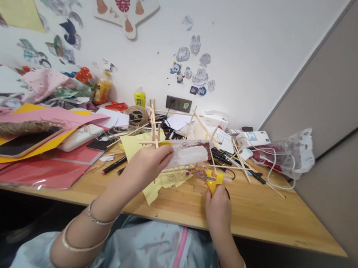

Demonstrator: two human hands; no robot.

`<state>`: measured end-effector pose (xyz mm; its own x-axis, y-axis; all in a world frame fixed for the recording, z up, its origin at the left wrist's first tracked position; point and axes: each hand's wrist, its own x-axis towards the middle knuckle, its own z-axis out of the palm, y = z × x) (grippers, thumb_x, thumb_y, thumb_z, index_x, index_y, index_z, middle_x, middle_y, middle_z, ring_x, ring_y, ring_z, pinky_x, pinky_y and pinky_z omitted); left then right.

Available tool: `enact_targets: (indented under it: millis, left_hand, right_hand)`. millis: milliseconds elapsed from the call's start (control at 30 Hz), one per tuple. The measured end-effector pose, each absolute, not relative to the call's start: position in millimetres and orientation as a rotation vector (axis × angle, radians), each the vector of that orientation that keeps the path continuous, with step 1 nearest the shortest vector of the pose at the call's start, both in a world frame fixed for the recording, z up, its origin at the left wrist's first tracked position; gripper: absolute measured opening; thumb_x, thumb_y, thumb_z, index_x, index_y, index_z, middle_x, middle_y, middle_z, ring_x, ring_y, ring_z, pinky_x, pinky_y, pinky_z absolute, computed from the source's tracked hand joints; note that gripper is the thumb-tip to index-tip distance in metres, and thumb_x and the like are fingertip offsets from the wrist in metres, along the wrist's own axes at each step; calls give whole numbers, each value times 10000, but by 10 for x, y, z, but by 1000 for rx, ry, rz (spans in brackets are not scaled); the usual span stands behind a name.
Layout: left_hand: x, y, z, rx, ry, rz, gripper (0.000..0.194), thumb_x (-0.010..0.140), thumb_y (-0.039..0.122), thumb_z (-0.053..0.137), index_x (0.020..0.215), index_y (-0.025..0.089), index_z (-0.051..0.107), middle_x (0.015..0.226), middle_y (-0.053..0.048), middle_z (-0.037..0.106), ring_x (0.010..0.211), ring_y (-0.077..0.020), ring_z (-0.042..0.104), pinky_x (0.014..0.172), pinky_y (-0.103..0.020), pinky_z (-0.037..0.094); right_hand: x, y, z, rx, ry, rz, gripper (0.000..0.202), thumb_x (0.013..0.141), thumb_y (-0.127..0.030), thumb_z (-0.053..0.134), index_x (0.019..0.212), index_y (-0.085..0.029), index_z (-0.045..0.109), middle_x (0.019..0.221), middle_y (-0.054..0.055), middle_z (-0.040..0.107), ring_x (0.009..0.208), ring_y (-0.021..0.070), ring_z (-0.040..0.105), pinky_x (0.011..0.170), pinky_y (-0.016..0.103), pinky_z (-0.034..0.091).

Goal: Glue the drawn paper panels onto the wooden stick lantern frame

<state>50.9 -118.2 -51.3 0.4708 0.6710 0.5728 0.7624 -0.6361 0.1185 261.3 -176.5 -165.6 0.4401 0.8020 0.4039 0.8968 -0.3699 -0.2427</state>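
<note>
My right hand (218,208) is wrapped round the grip of a yellow hot glue gun (214,179), whose nozzle points left. A pale glue stick pokes out of its rear. My left hand (148,163) pinches a whitish, see-through sheet (191,155) with a brown pattern at its right end. Thin wooden sticks (154,125) joined into a frame stand around that sheet, and some pass behind my left fingers. Whether those fingers also grip a stick, I cannot tell. The glue gun's nozzle is close below the sheet, near a lower stick. Beneath lies torn yellow paper (152,193) with drawings.
At left, a phone (24,141) and a white box-like device (81,137) lie on coloured sheets. Twine (137,114), bottles (103,87), markers (114,165) and loose sticks crowd the back. A white cable (271,165) and plastic bag (297,153) lie right, beside a partition.
</note>
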Motion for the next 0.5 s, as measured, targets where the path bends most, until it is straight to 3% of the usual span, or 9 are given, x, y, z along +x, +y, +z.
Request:
enact_targets:
  millis: [367, 500]
  left_hand:
    - [510, -1186, -506, -2566, -1281, -888, 289, 930, 310, 355, 862, 182, 604, 613, -8, 596, 547, -131, 547, 510, -216, 325]
    - [508, -1180, -522, -2574, -1284, -892, 290, 933, 324, 359, 874, 185, 607, 620, -8, 604, 548, -132, 552, 511, -215, 330]
  right_hand:
    - [2686, -1780, -1659, -2289, -1447, -412, 54, 852, -165, 535, 817, -171, 494, 748, 94, 651, 700, 221, 633, 572, 275, 356]
    - [2703, -1810, -1643, -2298, -1427, -494, 143, 868, -281, 561, 811, -163, 505, 754, 113, 649, 730, 239, 637, 587, 281, 364]
